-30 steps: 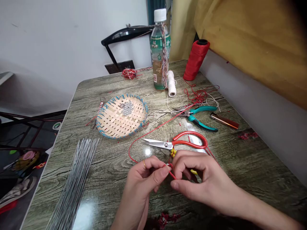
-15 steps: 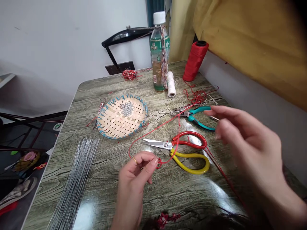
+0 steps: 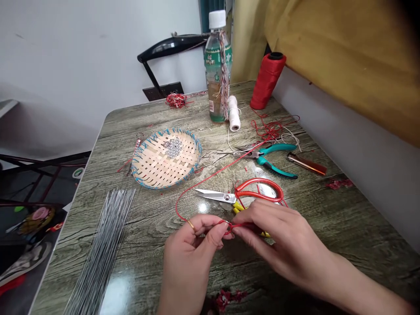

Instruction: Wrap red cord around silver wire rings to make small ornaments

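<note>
My left hand pinches a small loop of red cord between thumb and forefinger; a gold ring is on one finger. From the right, my right hand meets it, its fingertips closed on the cord right beside the loop. The cord trails from my left hand past the shallow woven bamboo basket toward a red tangle. Scissors with red and yellow handles lie open just beyond my hands, the yellow handle mostly hidden by my right hand. Small metal pieces lie in the basket.
A bundle of thin metal wires lies at left. Teal-handled pliers and a lighter are at right. Behind stand a bottle, a white thread spool and a red thread spool. Red scraps lie near the front.
My right hand has come down and left from above the pliers to my left hand, and its fingers have closed on the cord. The lighter it was covering now shows.
</note>
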`<state>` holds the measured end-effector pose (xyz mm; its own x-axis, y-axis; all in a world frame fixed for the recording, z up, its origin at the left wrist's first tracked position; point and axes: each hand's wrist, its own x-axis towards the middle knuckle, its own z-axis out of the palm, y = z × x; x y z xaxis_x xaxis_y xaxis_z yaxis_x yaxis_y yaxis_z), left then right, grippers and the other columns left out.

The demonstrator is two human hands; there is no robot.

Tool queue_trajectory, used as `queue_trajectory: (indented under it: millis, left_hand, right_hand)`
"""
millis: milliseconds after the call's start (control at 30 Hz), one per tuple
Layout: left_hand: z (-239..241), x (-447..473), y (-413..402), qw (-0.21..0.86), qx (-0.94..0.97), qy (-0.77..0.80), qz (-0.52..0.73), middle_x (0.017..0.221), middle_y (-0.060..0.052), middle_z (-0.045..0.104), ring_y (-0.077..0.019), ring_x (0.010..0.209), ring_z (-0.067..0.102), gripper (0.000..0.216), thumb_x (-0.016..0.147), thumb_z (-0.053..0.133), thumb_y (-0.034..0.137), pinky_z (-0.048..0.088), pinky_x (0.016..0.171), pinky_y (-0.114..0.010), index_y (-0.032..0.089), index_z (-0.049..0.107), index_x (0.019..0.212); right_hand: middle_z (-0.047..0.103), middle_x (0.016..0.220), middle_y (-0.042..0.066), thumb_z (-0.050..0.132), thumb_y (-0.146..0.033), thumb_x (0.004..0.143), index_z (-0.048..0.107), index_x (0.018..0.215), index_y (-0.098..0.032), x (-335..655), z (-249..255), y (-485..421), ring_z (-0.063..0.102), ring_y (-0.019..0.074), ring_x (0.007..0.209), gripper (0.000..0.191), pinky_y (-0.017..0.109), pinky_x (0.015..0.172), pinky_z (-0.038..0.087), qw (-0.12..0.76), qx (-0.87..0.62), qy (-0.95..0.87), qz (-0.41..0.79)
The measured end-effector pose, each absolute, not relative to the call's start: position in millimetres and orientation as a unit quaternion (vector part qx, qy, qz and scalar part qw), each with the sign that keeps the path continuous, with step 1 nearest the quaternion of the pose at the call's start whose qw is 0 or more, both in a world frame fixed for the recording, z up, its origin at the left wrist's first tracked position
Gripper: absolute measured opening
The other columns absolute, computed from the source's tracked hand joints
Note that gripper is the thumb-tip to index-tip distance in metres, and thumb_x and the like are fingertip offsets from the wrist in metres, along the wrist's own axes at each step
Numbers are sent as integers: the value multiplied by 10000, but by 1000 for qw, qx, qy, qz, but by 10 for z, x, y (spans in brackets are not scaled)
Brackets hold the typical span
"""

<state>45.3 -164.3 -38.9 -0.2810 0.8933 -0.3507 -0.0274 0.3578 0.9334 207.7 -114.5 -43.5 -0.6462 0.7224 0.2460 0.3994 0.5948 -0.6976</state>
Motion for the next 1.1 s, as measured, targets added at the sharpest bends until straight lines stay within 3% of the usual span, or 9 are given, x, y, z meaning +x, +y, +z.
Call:
queue_trajectory:
  millis: [100,233,500,700,867,1100]
  left_hand:
    - [-379,467,-1671,463,352,668,464,655,27,725,-113,592,670,100,700,694,177,542,579,-174,234,720,778]
    - [-348,483,-1723,330,461,681,464,712,64,727,-88,605,664,200,711,684,125,535,593,-154,282,710,832]
    - [-380,444,-1730,71,715,564,406,727,-6,710,-106,655,625,227,741,611,-13,497,679,-207,143,663,898]
    - [-381,432,-1716,58,720,583,373,736,-9,705,-106,650,622,202,774,598,24,485,689,-216,133,651,936]
    - [-393,403,-1725,66,716,585,374,733,-1,697,-120,654,623,194,770,597,32,497,681,-235,162,653,903]
    - [-352,358,-1739,101,727,582,350,742,10,700,-111,669,620,235,767,610,30,494,702,-231,171,652,950]
  right_hand:
    - [603,751,8,511,-159,887,563,882,-171,2099,-395,-1130,536,120,671,54,245,616,414,249,-315,-865,300]
    - [596,756,12,496,-148,889,558,876,-166,2102,-344,-1140,527,121,677,66,249,623,409,233,-308,-866,316]
    - [559,702,2,497,-102,849,530,782,-157,2082,-242,-1153,499,106,642,93,232,588,399,233,-313,-849,356]
    - [510,590,-67,589,-147,825,535,802,-198,2087,-256,-1157,460,65,511,78,182,480,360,222,-368,-824,369]
    - [623,767,-15,547,-133,860,540,934,-184,2092,-314,-1185,553,94,651,90,208,609,414,230,-329,-854,330]
    - [530,628,-54,494,-225,905,561,772,-201,2101,-237,-1162,458,69,557,152,189,517,348,188,-362,-761,504]
